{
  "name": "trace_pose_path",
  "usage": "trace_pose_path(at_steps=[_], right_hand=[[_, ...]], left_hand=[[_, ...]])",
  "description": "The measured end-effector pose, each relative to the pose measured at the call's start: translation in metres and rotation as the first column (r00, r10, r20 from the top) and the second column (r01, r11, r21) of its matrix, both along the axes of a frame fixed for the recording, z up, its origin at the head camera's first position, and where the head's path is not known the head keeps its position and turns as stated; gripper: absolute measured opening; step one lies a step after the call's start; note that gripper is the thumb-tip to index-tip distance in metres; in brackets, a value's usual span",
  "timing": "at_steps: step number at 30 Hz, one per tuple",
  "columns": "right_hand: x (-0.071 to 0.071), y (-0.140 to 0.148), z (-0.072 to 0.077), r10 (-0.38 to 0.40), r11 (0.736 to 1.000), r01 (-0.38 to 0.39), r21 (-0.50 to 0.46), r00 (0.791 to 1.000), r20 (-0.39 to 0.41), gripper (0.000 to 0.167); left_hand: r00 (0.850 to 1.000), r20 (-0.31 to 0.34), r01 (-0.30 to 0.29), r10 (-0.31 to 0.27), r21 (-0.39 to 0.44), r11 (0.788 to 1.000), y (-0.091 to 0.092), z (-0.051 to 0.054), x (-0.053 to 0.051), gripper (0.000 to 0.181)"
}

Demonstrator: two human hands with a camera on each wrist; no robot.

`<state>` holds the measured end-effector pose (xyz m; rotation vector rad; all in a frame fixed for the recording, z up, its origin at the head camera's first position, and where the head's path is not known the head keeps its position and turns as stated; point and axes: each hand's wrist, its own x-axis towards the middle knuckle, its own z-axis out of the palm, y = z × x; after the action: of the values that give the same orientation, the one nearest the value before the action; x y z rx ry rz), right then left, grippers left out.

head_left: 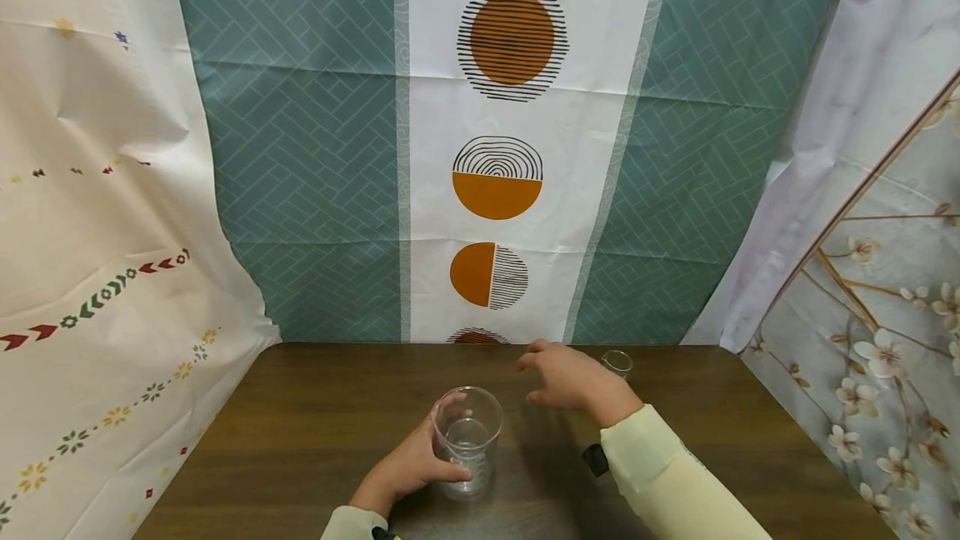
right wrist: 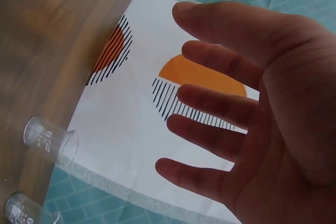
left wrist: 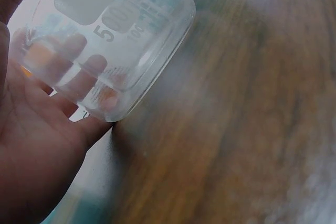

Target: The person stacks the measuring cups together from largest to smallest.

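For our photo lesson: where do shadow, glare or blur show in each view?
Head view: a shadow on the table below the right hand; left wrist view: table grain blurred, pale glare lower right, 500 legible on the beaker; right wrist view: hand dim against brighter cloth.

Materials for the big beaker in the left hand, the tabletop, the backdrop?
Beaker: glossy, transparent, likely glass, though clear plastic is possible; fingers show through.
Tabletop: satin brown wood or wood-look laminate; streaky grain, soft sheen.
Backdrop: probably printed fabric, mostly matte; fold creases show.
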<state>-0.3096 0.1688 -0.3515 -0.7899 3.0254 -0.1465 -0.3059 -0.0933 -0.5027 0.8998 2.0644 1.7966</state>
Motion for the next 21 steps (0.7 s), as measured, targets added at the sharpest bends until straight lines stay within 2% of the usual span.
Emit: trace_pose_path(at_steps=[11,21], right_hand=[[-0.002,0.009,-0.001,-0.055,0.998,0.056,-0.01,0.997,0.05,0.042],[-0.006,0.015,-0.002,-0.062,0.998,0.062,-0.014,0.997,0.051,0.04]], left_hand=[[1.0,-0.026,0.014,-0.014,0.007,1.0,0.001,-0.003,0.0,0.1],[1.0,-0.003,0.028,-0.028,0.012,1.0,-0.001,-0.002,0.0,0.099]])
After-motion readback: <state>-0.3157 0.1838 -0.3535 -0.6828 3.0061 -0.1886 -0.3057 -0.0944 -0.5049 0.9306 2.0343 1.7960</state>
